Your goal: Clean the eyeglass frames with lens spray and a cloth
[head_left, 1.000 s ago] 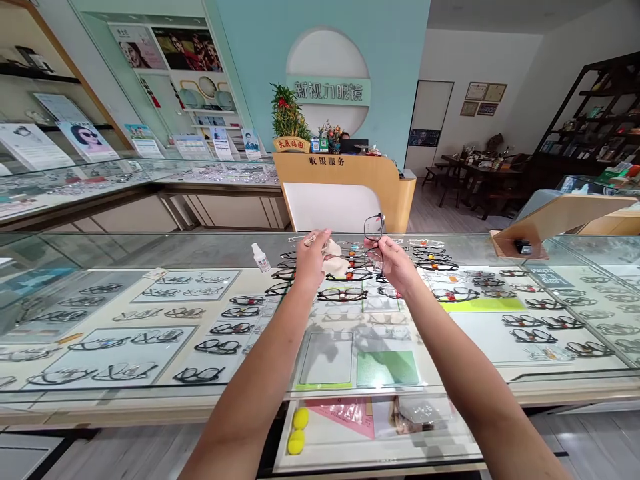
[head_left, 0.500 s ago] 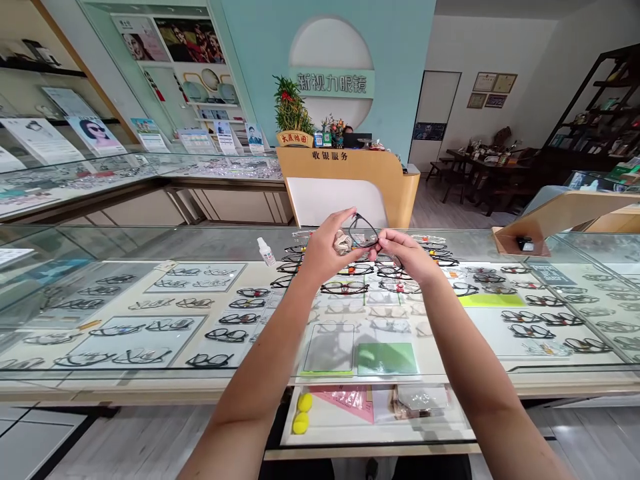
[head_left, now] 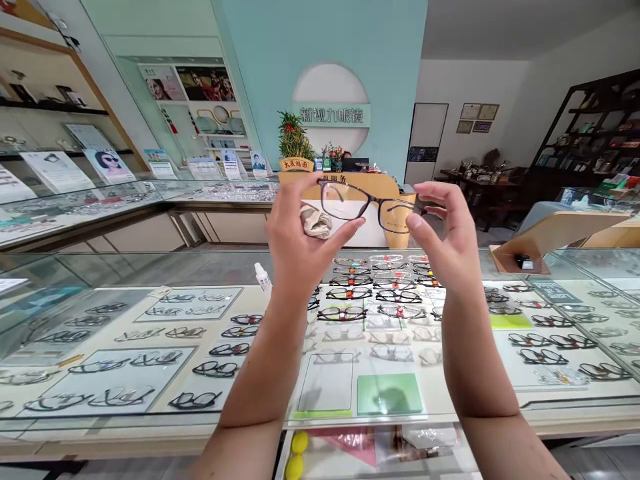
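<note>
Black-framed eyeglasses (head_left: 371, 198) are held up in front of me over the glass counter, lenses facing me and tilted slightly down to the right. My left hand (head_left: 295, 230) grips their left end between fingers and thumb. A crumpled beige cloth (head_left: 316, 222) is tucked in that same palm. At the right end, my right hand (head_left: 447, 233) has its thumb over the lens edge and its fingers curled by the frame. Below, rows of eyeglasses (head_left: 350, 293) lie on the counter. A small white bottle (head_left: 262, 277) stands left of them.
The glass display counter (head_left: 165, 420) spans the front, with more frames inside. A green card (head_left: 390, 393) lies near its edge. Beneath, an open drawer holds yellow balls (head_left: 295, 465). A wooden stand (head_left: 555, 233) is at the right; a cashier desk (head_left: 303, 185) stands behind.
Both hands have raised the eyeglasses and brought them closer, turning the lenses to face me. The right hand has moved right, to the frame's end. The camera view has tilted up.
</note>
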`<state>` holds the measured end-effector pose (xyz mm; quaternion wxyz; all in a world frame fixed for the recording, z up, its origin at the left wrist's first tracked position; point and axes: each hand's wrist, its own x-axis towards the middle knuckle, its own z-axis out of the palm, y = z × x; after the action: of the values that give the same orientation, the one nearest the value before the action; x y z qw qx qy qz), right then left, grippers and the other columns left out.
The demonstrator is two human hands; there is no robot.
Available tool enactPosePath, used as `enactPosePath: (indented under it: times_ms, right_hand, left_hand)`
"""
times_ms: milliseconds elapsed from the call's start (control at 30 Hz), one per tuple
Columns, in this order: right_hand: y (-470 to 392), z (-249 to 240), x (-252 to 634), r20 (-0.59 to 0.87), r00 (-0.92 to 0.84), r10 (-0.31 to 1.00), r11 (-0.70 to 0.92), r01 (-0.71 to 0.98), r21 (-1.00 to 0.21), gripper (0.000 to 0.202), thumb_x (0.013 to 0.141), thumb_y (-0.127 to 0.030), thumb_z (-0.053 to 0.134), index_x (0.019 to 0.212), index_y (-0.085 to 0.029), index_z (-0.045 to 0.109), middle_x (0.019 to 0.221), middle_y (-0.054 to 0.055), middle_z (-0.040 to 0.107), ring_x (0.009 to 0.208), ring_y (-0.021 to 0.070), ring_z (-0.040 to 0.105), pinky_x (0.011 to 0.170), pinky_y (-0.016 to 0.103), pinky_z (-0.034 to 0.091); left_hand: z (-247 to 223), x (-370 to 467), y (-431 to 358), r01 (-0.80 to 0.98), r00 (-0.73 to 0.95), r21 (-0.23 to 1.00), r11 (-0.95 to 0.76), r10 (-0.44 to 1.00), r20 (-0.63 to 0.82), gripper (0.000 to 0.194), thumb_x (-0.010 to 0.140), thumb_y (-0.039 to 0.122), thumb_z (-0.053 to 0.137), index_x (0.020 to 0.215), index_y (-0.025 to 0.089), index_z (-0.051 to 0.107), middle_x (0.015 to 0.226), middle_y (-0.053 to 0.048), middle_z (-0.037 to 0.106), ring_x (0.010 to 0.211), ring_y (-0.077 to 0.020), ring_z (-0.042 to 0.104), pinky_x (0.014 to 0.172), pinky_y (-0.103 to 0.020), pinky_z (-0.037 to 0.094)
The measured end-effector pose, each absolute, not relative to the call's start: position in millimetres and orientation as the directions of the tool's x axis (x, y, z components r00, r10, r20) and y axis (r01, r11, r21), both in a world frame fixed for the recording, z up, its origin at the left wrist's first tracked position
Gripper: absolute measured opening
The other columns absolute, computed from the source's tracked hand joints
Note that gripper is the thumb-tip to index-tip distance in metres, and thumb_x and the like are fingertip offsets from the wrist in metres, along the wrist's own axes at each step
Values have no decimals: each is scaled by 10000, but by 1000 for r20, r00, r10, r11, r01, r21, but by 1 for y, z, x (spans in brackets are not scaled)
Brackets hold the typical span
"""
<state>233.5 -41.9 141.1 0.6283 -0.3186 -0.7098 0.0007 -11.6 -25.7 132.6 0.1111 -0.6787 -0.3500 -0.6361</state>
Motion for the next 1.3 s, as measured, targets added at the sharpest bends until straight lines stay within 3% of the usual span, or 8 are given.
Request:
enactPosePath:
  times_ms: [100,200,367,700,900,1067,1300]
  right_hand:
    - [-54,140,228,915,-39,401,770,556,-314,572,981,-599,755,1464,-327,612,1478,102,677,1380,326,651,1122,541,557]
    - [-60,137,220,917,-54,395,735,617,-281,628,957,-585,805,1491,-327,599,1460,106,693,1348,343,665,1118,563,567]
    - [-56,128,205,923,60,380,679,660,-322,603,1005,-527,785,1541,-336,586,1477,113,708,1331,337,686,1070,548,608]
    - [-45,125,200,902,127,413,646,657,-388,535,1001,-553,801,1463,-309,687,1374,109,791,1247,326,750,1009,532,650]
    - [-46,127,203,889,159,431,617,666,-418,511,1001,-556,801,1444,-310,730,1303,103,815,1196,327,769,991,528,639]
    - [-43,130,207,892,155,425,601,688,-406,487,994,-552,809,1420,-320,763,1299,100,788,1202,330,749,1031,549,615]
    - [-38,128,207,887,135,440,597,694,-402,480,1005,-567,795,1422,-331,764,1257,103,786,1187,332,728,1035,560,600]
  left_hand:
    - [129,-6,-28,596,-215,334,-730,256,943,731,853,543,962,1464,310,636,1414,-120,719,1190,-310,761,944,-446,653]
    - [126,-3,-28,585,-258,385,-714,286,923,709,827,546,980,1405,283,666,1325,-103,746,1081,-279,778,894,-419,654]
    - [126,-7,-28,567,-264,496,-658,425,866,683,818,528,993,1364,260,682,1248,-105,791,997,-254,786,817,-375,642]
    - [128,-8,-27,560,-313,575,-596,490,814,657,778,619,999,1274,297,713,1187,-77,811,1037,-294,784,855,-429,656]
    - [132,-14,-32,575,-260,556,-600,510,820,571,826,640,957,1248,301,775,1192,-81,811,1057,-313,786,736,-402,658]
    - [132,-17,-31,609,-229,495,-620,460,858,506,858,600,949,1271,342,813,1311,-82,792,1220,-352,759,734,-422,683]
    - [129,-17,-28,629,-251,451,-634,383,889,465,868,536,962,1264,341,818,1274,-76,809,1200,-342,777,787,-451,705]
